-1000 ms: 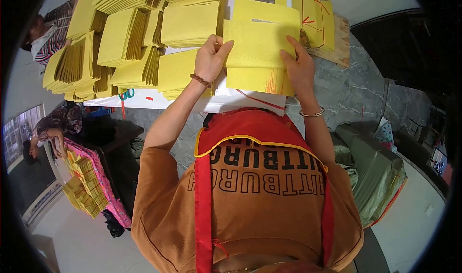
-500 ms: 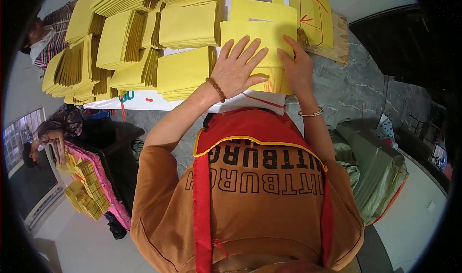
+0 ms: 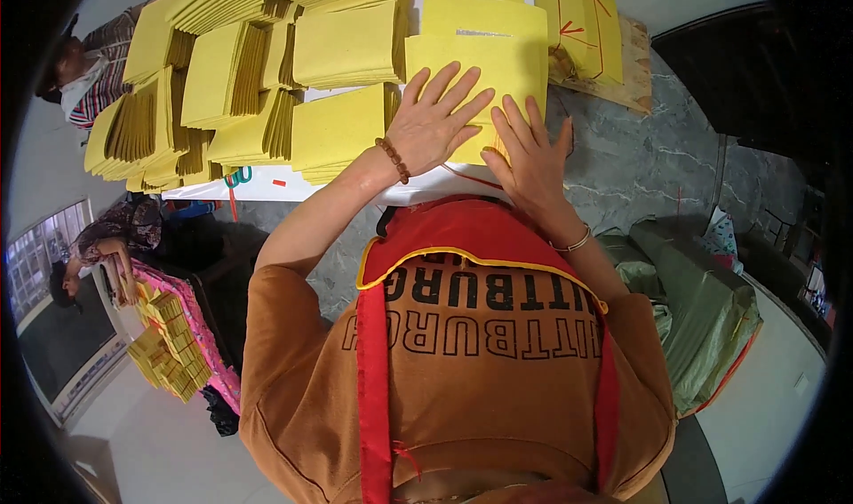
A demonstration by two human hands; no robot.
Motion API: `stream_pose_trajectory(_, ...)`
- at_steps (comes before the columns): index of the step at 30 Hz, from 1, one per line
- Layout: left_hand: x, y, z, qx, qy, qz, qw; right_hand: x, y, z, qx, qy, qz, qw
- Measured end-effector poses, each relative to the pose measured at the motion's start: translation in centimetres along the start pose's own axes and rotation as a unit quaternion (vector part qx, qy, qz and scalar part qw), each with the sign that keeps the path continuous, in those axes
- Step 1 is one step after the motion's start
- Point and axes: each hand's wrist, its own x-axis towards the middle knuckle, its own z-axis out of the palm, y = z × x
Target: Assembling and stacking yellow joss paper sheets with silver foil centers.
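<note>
A yellow folded paper sheet (image 3: 484,60) lies at the near right of the white table (image 3: 311,187), partly over another yellow sheet (image 3: 484,15). My left hand (image 3: 435,118) rests flat on it with the fingers spread, a beaded bracelet at the wrist. On its near right part lies my right hand (image 3: 530,153), fingers stretched out and apart, a bangle at the wrist. Neither hand grips anything. A red string (image 3: 471,177) runs out at the table's near edge beside my hands. The sheet's near right corner is hidden under my right hand.
Several stacks of folded yellow paper (image 3: 346,42) cover the table's left side. Bundles tied with red string (image 3: 604,38) sit on a wooden board (image 3: 635,69) at right. Green scissors (image 3: 238,177) lie at the near edge. Wrapped bales (image 3: 693,309) stand right; another person (image 3: 115,246) works left.
My right hand has moved from the sheet's right edge down and left, and now lies flat with its fingers spread. My left hand stays nearly in place on the sheet.
</note>
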Motion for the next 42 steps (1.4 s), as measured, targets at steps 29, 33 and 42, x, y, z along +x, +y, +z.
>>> stream_pose_trajectory(29, -7.0, -3.4, -4.9, 0.114, 0.207, -0.075, 0.969, -0.6, 2.0, -0.9, 0.305, 0.085, 0.103, 0.943)
stream_pose_trajectory(33, -12.5, -5.4, -3.0, 0.171, 0.128, -0.147, 0.966, -0.8, 2.0, -0.2, 0.292, 0.098, 0.095, 0.947)
stream_pose_trajectory(42, -15.9, -6.3, 0.9, 0.12, 0.002, -0.216, 0.969, -0.3, 2.3, 0.9, 0.26, 0.075, 0.077, 0.96)
